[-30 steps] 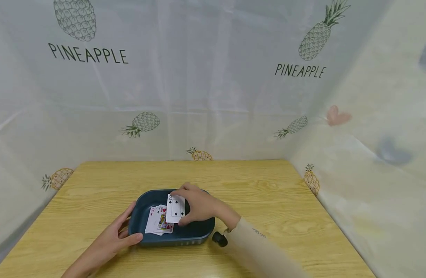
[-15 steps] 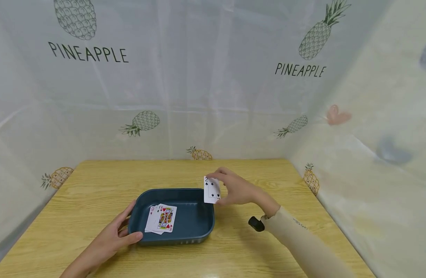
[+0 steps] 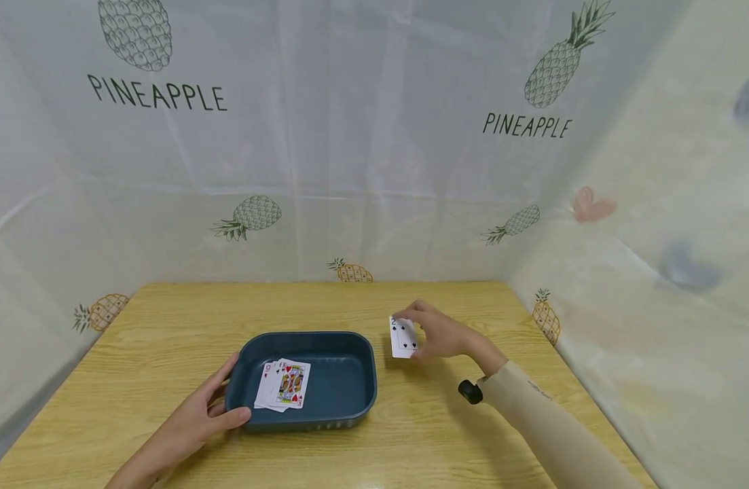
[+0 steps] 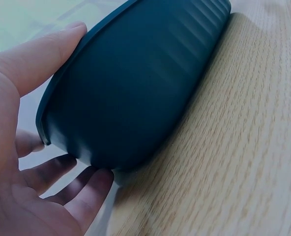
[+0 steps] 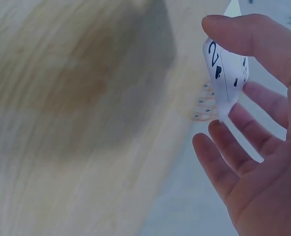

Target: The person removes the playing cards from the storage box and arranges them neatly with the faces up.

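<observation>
My right hand (image 3: 443, 334) pinches a playing card (image 3: 402, 338) marked with a black 2, thumb at one end and fingers at the other. In the right wrist view the card (image 5: 226, 73) looks slightly bowed between thumb and fingers. It is over the table, to the right of a dark blue rectangular dish (image 3: 357, 407). The left hand (image 3: 193, 415) grips the dish's left end. In the left wrist view its thumb (image 4: 62, 46) touches the rim, and the other fingers curl against the outer wall. Several overlapping cards (image 3: 293, 384) lie face up inside the dish, a king of hearts on top.
The dish stands on a wood-grain table (image 3: 185, 319). A pale curtain (image 3: 374, 156) printed with pineapples hangs behind it and at both sides. A black device (image 3: 470, 392) is at the right wrist, by the beige sleeve (image 3: 533, 414).
My right hand has carried the card up out of the dish and rightward, past its right rim, to over the table. The left hand has stayed on the dish.
</observation>
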Motion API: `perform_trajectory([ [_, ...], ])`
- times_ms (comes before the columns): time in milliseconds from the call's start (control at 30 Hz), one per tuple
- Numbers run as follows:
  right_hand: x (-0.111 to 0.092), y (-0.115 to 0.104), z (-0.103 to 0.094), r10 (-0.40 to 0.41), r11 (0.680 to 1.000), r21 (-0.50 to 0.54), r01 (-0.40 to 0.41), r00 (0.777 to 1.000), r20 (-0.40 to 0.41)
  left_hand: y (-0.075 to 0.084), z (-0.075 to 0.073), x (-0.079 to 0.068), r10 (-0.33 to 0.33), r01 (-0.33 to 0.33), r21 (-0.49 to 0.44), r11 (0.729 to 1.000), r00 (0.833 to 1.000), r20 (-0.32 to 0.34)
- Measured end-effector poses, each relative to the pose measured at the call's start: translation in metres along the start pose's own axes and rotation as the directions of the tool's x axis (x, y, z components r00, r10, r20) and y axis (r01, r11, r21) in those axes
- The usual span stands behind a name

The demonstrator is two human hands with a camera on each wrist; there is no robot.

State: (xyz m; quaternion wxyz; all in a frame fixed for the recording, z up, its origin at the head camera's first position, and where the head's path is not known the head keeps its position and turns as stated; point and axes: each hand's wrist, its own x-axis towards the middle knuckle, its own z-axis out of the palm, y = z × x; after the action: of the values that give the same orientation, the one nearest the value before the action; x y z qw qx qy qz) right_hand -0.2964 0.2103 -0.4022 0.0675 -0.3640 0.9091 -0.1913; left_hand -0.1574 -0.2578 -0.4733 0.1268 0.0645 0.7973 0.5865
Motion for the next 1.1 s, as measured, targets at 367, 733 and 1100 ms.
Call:
perform_trajectory([
  [367, 0.005, 0.016, 0.021, 0.03, 1.0, 0.0, -0.03, 0.991, 0.13, -0.001, 0.001, 0.0, 0.006, -0.006, 0.004, 1.0, 1.0, -0.014],
  [733, 0.016, 0.018, 0.027, 0.087, 0.994, -0.072, -0.078, 0.986, 0.142, 0.002, 0.001, -0.001, 0.002, -0.002, 0.009, 1.0, 1.0, -0.01],
  [1100, 0.02, 0.014, 0.027, 0.161, 0.986, -0.081, -0.149, 0.97, 0.181, -0.002, -0.002, 0.001, 0.023, -0.023, -0.006, 1.0, 1.0, 0.002],
])
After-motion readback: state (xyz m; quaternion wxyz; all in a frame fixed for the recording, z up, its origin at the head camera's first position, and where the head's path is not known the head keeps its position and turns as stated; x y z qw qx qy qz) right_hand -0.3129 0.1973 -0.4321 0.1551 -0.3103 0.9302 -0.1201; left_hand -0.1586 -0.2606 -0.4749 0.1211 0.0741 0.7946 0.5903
